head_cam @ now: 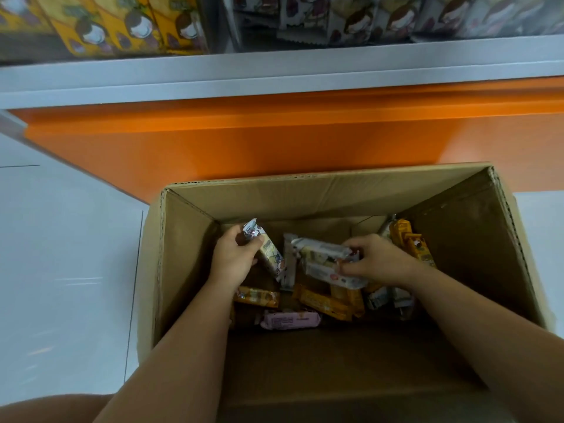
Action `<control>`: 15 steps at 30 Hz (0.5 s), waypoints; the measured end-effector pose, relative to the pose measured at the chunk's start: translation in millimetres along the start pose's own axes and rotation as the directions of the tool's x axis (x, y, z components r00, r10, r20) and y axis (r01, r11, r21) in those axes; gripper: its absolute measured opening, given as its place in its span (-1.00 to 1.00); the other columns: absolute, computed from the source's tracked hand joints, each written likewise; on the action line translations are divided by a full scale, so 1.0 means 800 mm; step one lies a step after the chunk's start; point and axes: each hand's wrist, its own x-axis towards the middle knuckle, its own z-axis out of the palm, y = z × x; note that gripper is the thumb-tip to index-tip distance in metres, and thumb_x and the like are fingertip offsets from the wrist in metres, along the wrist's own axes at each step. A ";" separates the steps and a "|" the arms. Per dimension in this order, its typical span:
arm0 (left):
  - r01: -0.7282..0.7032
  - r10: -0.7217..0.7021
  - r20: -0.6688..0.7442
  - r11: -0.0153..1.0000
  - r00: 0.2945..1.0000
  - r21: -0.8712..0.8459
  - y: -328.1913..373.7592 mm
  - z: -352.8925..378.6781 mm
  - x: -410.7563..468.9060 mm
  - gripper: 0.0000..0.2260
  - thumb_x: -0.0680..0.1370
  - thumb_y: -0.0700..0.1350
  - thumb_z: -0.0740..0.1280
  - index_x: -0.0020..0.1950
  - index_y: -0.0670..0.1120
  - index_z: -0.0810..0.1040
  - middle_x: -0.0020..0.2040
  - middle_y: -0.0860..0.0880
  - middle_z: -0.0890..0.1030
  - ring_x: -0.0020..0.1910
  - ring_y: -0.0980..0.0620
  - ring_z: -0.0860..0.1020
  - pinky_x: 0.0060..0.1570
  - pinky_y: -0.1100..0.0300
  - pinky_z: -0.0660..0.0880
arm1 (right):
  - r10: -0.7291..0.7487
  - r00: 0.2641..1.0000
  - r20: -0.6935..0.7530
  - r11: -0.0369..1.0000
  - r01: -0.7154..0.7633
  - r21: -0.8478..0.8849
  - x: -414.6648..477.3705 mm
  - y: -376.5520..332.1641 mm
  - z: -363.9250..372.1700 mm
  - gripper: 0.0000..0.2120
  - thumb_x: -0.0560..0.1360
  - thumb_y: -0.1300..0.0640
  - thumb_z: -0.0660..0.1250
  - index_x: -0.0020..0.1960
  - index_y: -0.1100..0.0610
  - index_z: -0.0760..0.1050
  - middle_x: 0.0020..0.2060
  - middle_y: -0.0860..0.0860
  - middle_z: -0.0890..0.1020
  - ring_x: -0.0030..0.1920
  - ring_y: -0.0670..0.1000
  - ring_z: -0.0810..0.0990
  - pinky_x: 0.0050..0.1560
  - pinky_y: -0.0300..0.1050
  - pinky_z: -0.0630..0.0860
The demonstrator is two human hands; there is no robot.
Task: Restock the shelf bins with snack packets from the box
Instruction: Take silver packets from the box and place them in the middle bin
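Matt cardboard, glossy wrapper film

The packet (270, 251) pinched in the left hand (235, 254) and the white packets (323, 257) under the right hand (378, 257) are shiny plastic film. Around both grips, the box (189, 239) walls are matt brown corrugated cardboard. Nearer than the grips lie glossy orange packets (323, 303) and a duller pink packet (290, 320). Outside the box, the floor tiles (70, 254) look smooth and reflective.

The box (189, 209) is seen in plain brown cardboard. A white packet (270, 250) printed with dark purple and brown figures is found near its left wall, and cream packets (323, 257) with small red marks at its middle. Toward its near edge orange-yellow packets (323, 303) are spread, with one pink packet (290, 320) beside them. The shelf base (274, 138) is painted orange and the floor (61, 239) is tiled white.
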 end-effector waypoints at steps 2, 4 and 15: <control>0.028 -0.027 0.020 0.999 0.999 -0.033 0.002 0.012 0.000 -0.69 0.55 -0.18 0.35 0.27 -0.16 0.46 0.10 -0.02 0.53 0.07 0.02 0.53 -0.02 0.14 0.55 | 0.052 0.989 -0.138 0.997 -0.043 0.068 -0.002 0.008 -0.009 -0.85 0.48 0.12 0.41 0.03 0.06 0.52 -0.16 -0.07 0.58 -0.21 -0.21 0.54 -0.33 -0.38 0.41; 0.077 -0.076 0.044 0.997 0.996 -0.017 0.002 0.028 0.000 -0.64 0.53 -0.15 0.38 0.30 -0.19 0.46 0.15 -0.07 0.54 0.08 0.02 0.53 -0.02 0.16 0.56 | 0.147 0.964 -0.224 0.982 -0.114 0.151 0.000 0.012 -0.001 -0.80 0.50 0.12 0.38 0.11 0.07 0.49 -0.14 -0.08 0.56 -0.17 -0.16 0.54 -0.30 -0.33 0.44; 0.141 -0.183 0.186 0.966 0.965 0.218 -0.017 0.069 -0.008 -0.50 0.59 -0.05 0.29 0.51 -0.01 0.22 0.46 -0.06 0.33 0.39 -0.08 0.35 0.13 0.17 0.35 | 0.208 0.960 -0.189 0.949 -0.151 0.278 0.033 0.013 0.056 -0.65 0.52 0.16 0.35 0.27 0.22 0.46 0.14 0.12 0.60 0.10 0.04 0.57 -0.09 -0.22 0.45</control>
